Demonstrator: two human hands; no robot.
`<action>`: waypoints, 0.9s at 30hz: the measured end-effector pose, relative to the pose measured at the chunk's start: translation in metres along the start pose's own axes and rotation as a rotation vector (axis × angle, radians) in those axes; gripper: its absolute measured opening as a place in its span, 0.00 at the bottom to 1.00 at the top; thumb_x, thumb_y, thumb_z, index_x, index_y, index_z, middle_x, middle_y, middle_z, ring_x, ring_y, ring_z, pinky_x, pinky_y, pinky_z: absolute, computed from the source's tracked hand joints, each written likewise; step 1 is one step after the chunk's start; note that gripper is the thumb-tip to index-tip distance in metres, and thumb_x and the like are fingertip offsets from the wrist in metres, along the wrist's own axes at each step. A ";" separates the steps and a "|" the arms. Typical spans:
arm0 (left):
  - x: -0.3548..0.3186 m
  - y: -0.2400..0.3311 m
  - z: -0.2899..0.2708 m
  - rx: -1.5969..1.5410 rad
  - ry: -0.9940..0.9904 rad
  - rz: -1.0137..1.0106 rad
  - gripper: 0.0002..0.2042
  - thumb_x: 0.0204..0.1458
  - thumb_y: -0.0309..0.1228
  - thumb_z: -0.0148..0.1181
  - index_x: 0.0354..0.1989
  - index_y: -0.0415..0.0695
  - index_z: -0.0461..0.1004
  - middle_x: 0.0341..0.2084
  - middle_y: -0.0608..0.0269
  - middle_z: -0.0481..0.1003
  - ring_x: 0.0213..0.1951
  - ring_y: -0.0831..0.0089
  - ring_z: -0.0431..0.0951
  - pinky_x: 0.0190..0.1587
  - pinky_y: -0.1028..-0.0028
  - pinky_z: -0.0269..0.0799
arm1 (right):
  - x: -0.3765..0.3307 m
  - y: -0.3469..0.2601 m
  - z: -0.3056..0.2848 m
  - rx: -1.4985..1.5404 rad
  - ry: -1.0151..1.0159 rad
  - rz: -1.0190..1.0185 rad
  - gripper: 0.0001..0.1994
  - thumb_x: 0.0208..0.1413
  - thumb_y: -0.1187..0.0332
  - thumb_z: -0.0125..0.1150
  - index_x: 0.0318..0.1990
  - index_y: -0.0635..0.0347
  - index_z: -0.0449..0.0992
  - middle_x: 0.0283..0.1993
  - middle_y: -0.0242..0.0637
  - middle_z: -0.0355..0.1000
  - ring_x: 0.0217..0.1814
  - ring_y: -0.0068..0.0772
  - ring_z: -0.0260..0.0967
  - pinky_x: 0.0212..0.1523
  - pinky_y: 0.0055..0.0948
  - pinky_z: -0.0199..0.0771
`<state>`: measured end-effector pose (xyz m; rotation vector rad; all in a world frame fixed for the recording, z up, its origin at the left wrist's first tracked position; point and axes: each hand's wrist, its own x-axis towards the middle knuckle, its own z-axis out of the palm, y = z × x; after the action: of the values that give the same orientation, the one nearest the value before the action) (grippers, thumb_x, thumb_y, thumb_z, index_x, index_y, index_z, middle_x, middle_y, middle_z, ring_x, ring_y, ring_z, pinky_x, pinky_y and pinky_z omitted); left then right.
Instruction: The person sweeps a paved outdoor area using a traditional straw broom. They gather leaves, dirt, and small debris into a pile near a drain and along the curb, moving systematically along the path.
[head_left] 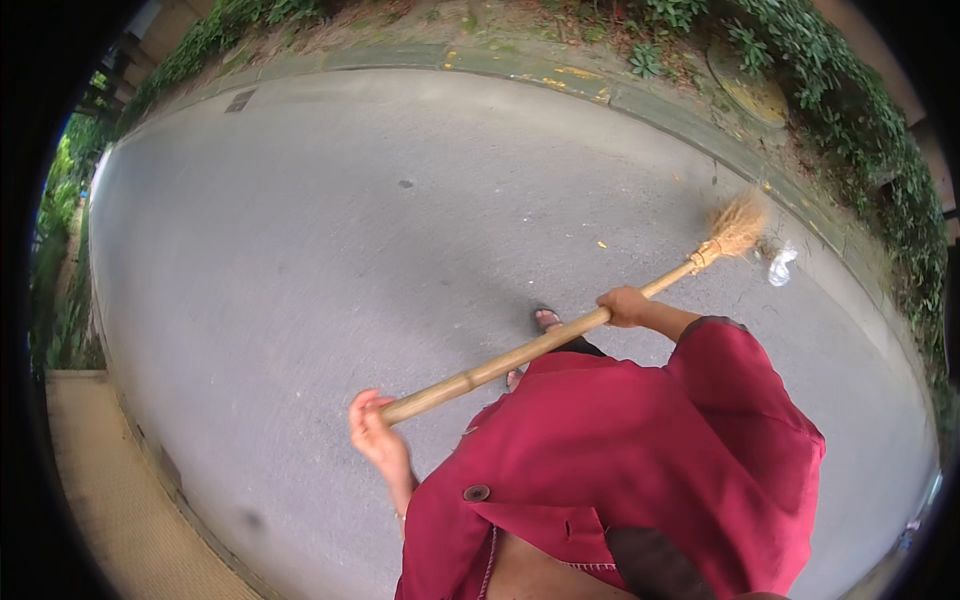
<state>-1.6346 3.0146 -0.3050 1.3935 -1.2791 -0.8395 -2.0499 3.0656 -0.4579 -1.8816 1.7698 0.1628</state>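
Right hand [626,306] clenched bamboo-handled broom [520,355]; left hand [376,438] cupped its butt end. Crumpled plastic [781,266] lay beyond right hand.

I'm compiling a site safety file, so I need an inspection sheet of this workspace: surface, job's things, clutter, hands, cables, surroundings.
Surface: grey pavement, with a few small specks.
Job's things: broom with a pale wooden handle and straw-coloured bristles, held slantwise.
Clutter: crumpled whitish piece, possibly plastic, beside the bristles.
Hands: right hand grips the handle partway along; left hand is at its far end, grip unclear.
Cables: nothing seen.
Surroundings: curb along the far edge, green plants beyond.
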 end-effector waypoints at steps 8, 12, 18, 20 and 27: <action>-0.038 0.129 -0.058 -0.020 0.573 0.376 0.08 0.46 0.25 0.44 0.32 0.35 0.67 0.14 0.62 0.65 0.20 0.74 0.64 0.25 0.77 0.64 | 0.030 -0.081 -0.091 0.126 0.183 -0.422 0.05 0.36 0.71 0.53 0.25 0.55 0.69 0.23 0.41 0.68 0.32 0.46 0.67 0.32 0.44 0.64; -0.087 0.176 -0.006 0.888 0.666 1.077 0.07 0.49 0.29 0.48 0.26 0.37 0.64 0.20 0.58 0.65 0.20 0.67 0.67 0.19 0.71 0.61 | 0.048 -0.046 -0.100 0.239 0.302 -0.595 0.04 0.35 0.72 0.53 0.23 0.54 0.67 0.23 0.37 0.66 0.35 0.41 0.65 0.39 0.44 0.58; -0.126 0.212 0.145 0.093 0.359 0.710 0.06 0.47 0.21 0.41 0.29 0.35 0.67 0.16 0.59 0.66 0.18 0.74 0.65 0.21 0.76 0.64 | -0.008 0.108 -0.049 0.417 0.523 -0.433 0.04 0.34 0.72 0.53 0.21 0.53 0.66 0.22 0.36 0.65 0.32 0.42 0.63 0.34 0.40 0.58; -0.132 0.200 0.200 -0.223 0.037 0.624 0.06 0.46 0.21 0.42 0.30 0.34 0.65 0.16 0.56 0.66 0.18 0.73 0.64 0.20 0.77 0.63 | -0.060 0.178 -0.036 0.372 0.560 -0.236 0.04 0.33 0.72 0.54 0.20 0.54 0.66 0.21 0.37 0.64 0.30 0.43 0.63 0.32 0.40 0.59; -0.201 0.146 0.322 -0.099 -0.172 0.157 0.06 0.50 0.24 0.41 0.31 0.38 0.65 0.19 0.60 0.69 0.22 0.77 0.65 0.28 0.79 0.61 | -0.186 0.335 -0.007 0.166 0.358 0.095 0.05 0.33 0.70 0.56 0.20 0.55 0.66 0.22 0.38 0.66 0.31 0.42 0.65 0.34 0.38 0.60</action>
<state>-2.0157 3.1518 -0.2686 1.1467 -1.4382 -0.9167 -2.3944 3.2317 -0.4706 -1.7901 2.0366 -0.2970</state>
